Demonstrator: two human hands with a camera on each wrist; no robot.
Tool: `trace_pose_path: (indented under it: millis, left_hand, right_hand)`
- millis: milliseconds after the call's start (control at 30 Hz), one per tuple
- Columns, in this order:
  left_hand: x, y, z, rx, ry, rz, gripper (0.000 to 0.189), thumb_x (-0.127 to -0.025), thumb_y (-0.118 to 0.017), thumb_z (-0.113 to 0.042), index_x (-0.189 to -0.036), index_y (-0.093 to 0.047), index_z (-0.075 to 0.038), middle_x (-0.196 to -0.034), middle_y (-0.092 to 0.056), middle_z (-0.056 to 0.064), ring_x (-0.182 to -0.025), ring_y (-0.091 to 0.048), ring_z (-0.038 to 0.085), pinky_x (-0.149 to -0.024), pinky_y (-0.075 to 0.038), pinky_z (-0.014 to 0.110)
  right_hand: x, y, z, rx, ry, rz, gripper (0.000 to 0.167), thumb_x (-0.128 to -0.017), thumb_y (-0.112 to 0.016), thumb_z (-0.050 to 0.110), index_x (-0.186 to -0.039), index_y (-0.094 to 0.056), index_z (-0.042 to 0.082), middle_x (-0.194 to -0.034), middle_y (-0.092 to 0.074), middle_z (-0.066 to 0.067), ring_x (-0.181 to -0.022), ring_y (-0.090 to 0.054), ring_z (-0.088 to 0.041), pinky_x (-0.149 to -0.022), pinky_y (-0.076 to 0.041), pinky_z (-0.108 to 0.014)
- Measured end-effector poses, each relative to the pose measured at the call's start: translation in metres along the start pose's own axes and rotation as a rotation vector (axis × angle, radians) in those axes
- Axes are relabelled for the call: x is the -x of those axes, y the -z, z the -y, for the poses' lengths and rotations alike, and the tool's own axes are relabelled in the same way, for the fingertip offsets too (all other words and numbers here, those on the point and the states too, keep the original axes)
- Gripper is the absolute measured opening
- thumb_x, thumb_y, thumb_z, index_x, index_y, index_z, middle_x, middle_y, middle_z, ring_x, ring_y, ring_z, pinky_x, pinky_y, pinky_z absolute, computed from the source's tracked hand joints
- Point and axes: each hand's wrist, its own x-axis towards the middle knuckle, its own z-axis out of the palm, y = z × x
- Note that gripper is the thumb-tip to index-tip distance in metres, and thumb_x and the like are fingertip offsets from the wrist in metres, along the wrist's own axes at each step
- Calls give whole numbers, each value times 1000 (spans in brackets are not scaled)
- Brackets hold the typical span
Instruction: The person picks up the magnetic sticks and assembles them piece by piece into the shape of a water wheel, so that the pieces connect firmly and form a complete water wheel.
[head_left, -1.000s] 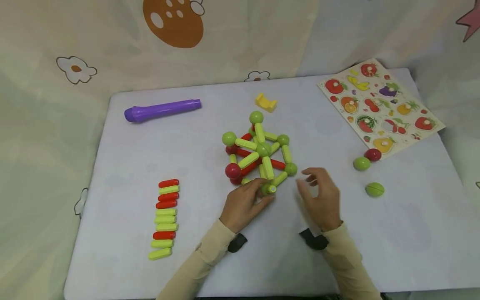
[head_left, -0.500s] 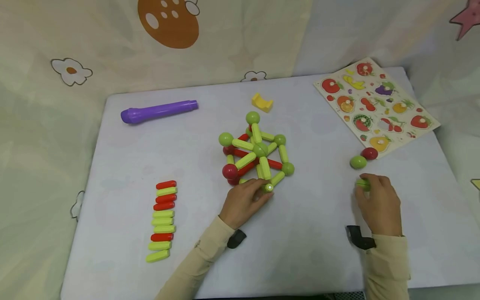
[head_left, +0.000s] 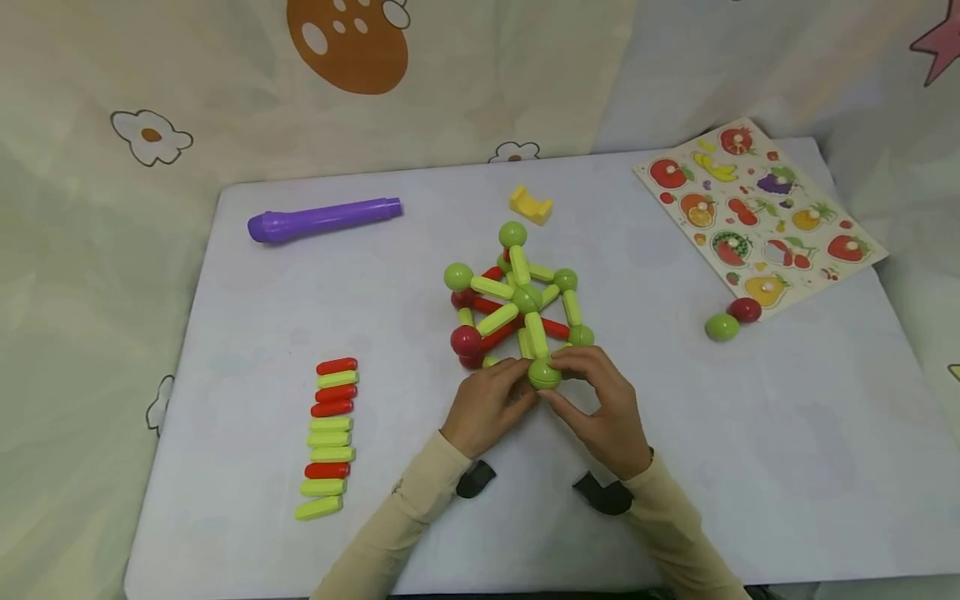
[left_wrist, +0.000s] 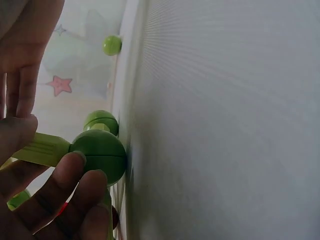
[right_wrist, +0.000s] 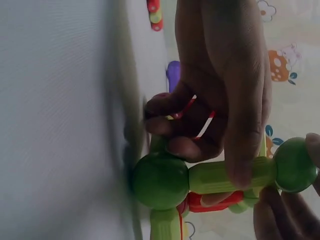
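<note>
A frame of green and red sticks joined by balls, a toy building-set structure (head_left: 527, 298), stands mid-table. At its near corner a light green stick (right_wrist: 207, 176) rises from a lower green ball (right_wrist: 160, 180). My left hand (head_left: 483, 408) pinches this stick between thumb and fingers, some fingers lying by the lower ball. On the stick's upper end sits a green ball (head_left: 544, 373), which my right hand (head_left: 603, 417) pinches with thumb and fingertips. In the right wrist view the upper ball touches the stick's end; how firmly it is seated I cannot tell.
Several loose red and green sticks (head_left: 331, 423) lie in a column at left. A purple microphone-shaped toy (head_left: 326, 221) and a yellow curved block (head_left: 531, 205) are at the back. Right of centre are a loose green ball (head_left: 722, 327), a red ball (head_left: 745, 310) and a fruit puzzle board (head_left: 757, 208).
My right hand went right, took the nearer loose green ball from the table and brought it back onto the upright stick's end. My left hand has stayed at the stick.
</note>
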Motion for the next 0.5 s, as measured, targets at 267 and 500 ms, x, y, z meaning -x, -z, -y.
trace_pose_path:
  millis: [267,500]
  left_hand:
    - [0,1,0,-2,13,5,32,-88,-70,-22,-117,-64,-10,-79,-58,-5,-68,-51,5,-59,-42,18]
    - [0,0,1,-4,19,0,35,-88,-70,-24,-118,-63,-7,-78,-57,-4,-68,-50,5,-59,-42,19]
  right_hand:
    - [11,-11,-17,-74,-255,34,53,-75,-73,-13,-121,-48,-5,-121,-55,-14,-110,-55,-13,-93,-46,-22]
    - [11,-15,-19,-207,-357,39,45,-83,-66,-9,-121,-43,-7,-120,-56,-15,-115,-55,-13,-102,-39,-25]
